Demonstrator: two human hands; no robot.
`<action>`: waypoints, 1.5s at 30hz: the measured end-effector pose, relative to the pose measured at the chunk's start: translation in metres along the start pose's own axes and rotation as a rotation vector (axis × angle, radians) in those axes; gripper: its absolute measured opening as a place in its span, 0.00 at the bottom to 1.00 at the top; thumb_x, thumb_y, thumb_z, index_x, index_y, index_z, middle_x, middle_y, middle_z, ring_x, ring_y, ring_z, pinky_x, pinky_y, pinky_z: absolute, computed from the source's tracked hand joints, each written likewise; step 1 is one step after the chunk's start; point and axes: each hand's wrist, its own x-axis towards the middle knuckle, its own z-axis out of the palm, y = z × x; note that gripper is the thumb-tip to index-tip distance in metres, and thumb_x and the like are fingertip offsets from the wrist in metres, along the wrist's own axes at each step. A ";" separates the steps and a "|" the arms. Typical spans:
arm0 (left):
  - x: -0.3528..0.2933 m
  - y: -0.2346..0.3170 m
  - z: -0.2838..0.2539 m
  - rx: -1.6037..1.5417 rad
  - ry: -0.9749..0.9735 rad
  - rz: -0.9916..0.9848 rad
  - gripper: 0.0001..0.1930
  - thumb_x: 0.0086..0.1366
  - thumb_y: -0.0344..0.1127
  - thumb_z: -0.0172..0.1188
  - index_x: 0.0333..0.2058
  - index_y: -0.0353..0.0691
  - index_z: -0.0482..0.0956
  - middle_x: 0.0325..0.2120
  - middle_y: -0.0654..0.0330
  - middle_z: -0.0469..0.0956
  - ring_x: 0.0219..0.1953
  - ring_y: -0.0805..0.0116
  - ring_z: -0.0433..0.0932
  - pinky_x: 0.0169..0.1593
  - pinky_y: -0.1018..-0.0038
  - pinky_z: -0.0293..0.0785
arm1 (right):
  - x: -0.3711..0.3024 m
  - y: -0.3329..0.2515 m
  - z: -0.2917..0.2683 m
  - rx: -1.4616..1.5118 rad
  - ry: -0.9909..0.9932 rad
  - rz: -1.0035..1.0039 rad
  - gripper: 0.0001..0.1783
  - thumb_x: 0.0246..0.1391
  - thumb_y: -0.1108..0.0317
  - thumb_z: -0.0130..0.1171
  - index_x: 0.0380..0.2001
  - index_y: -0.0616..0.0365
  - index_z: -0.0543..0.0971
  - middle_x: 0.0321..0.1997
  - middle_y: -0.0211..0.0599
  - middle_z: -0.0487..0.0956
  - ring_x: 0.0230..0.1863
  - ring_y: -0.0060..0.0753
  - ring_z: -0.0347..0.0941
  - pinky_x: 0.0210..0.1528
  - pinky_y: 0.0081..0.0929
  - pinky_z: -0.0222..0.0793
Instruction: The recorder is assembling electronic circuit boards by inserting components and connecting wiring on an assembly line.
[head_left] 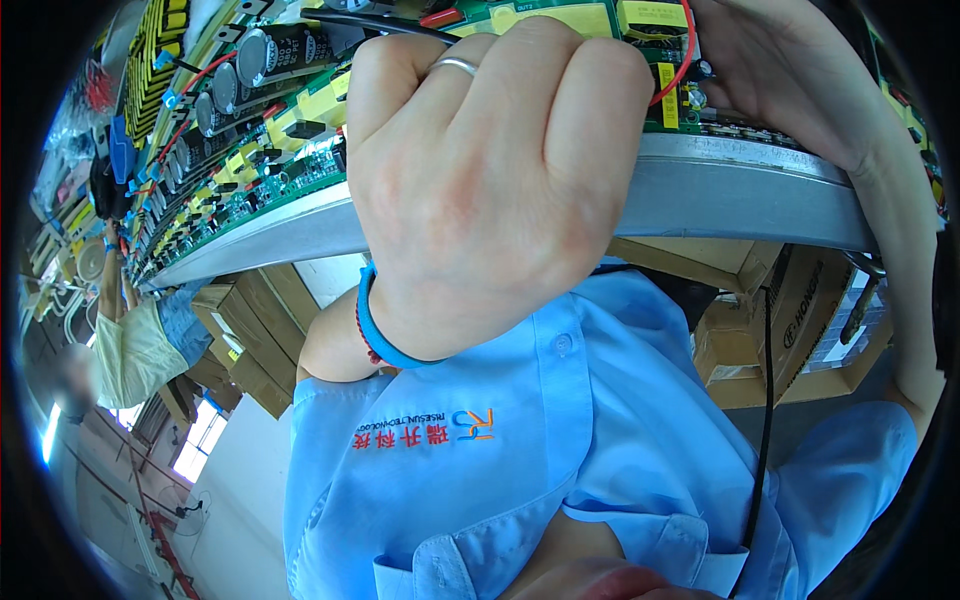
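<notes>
"What do you have at the middle of the feed?"

"I've got the left hand, back toward me, fingers curled in narrow at the green circuit board. A black cable runs up to the knuckles, but the fingertips are hidden, so I can't tell what it holds. It wears a silver ring and, at the wrist, a blue wristband."

"And the other one?"

"The right hand is at my upper right, by the board's far end and just beside a red wire. Its fingers are mostly out of sight; I can't tell whether they grip anything."

"Any lettering near them?"

"Small white print on the board, and faint print on a yellow-wrapped transformer between the hands. To the left, the big electrolytic capacitors carry pale lettering on dark sleeves."

"Further out?"

"A grey metal rim crosses behind the left hand. Below it I see the light-blue shirt, with an embroidered orange-and-blue logo and red characters, upside down from here. The right-hand cardboard box bears bold dark printing; the left-hand carton has a small label. Far left, a co-worker wears a pale top."
</notes>
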 end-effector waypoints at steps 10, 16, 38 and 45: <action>0.005 0.004 -0.004 0.083 -0.058 -0.034 0.11 0.46 0.26 0.68 0.30 0.46 0.81 0.24 0.66 0.79 0.26 0.68 0.78 0.35 0.71 0.64 | 0.006 -0.009 0.016 -0.150 0.210 0.002 0.41 0.62 0.36 0.46 0.65 0.57 0.61 0.58 0.46 0.70 0.55 0.38 0.69 0.52 0.37 0.67; 0.010 0.008 -0.007 0.026 -0.069 -0.038 0.10 0.48 0.27 0.66 0.31 0.46 0.82 0.25 0.66 0.79 0.27 0.69 0.78 0.35 0.72 0.63 | -0.004 -0.018 0.022 -0.072 0.267 0.040 0.41 0.62 0.37 0.47 0.66 0.59 0.60 0.62 0.50 0.67 0.62 0.43 0.64 0.61 0.44 0.62; -0.106 -0.060 -0.048 0.217 0.093 -0.144 0.15 0.53 0.39 0.69 0.40 0.45 0.84 0.35 0.68 0.84 0.30 0.77 0.75 0.43 0.77 0.55 | -0.090 -0.062 0.004 -0.991 0.542 -0.549 0.21 0.68 0.62 0.47 0.54 0.68 0.73 0.44 0.49 0.83 0.37 0.30 0.80 0.36 0.19 0.74; -0.106 -0.055 -0.050 0.043 -0.023 -0.213 0.22 0.55 0.36 0.66 0.49 0.39 0.79 0.44 0.63 0.82 0.38 0.71 0.75 0.46 0.69 0.55 | -0.087 -0.105 -0.050 -1.334 0.919 -0.680 0.22 0.61 0.55 0.57 0.54 0.55 0.77 0.45 0.35 0.81 0.43 0.21 0.75 0.47 0.19 0.69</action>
